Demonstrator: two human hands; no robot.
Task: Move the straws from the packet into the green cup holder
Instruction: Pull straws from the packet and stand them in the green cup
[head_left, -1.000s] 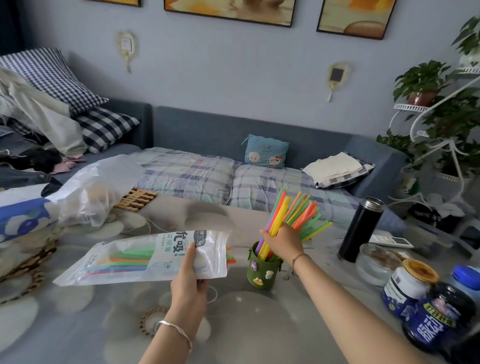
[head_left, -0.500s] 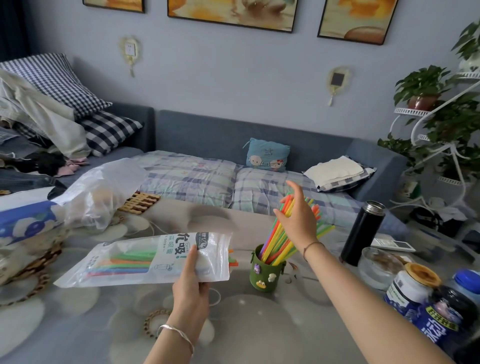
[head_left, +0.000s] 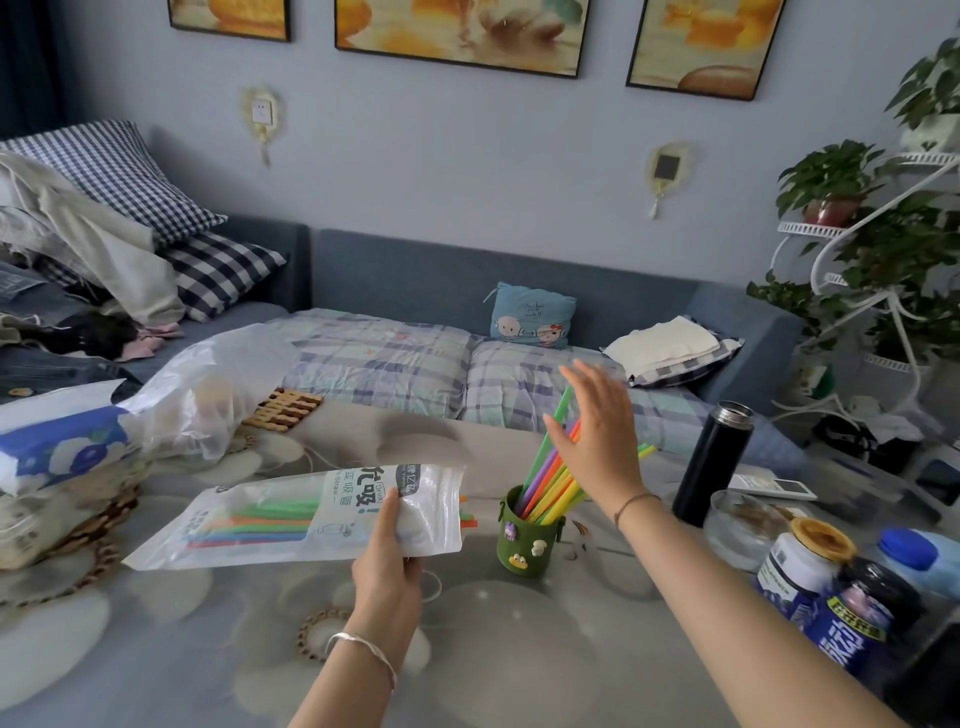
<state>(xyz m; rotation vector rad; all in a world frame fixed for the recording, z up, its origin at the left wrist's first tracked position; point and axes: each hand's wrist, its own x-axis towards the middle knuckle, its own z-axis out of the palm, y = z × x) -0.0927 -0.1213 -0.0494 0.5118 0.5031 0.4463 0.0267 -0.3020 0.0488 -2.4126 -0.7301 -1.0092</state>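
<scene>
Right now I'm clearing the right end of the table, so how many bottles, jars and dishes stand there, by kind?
Black thermos flask: 1
Glass dish: 1
White jar with orange lid: 1
Dark blue-labelled bottle: 1
Blue-capped bottle: 1
Total: 5

Right hand (head_left: 597, 441) hides straws' (head_left: 545, 483) upper ends (fingertips motion-blurred).

Left hand (head_left: 387, 564) closed in grip, thumb up; right hand (head_left: 597, 441) raised, fingers (head_left: 582, 376) spread flat.
</scene>
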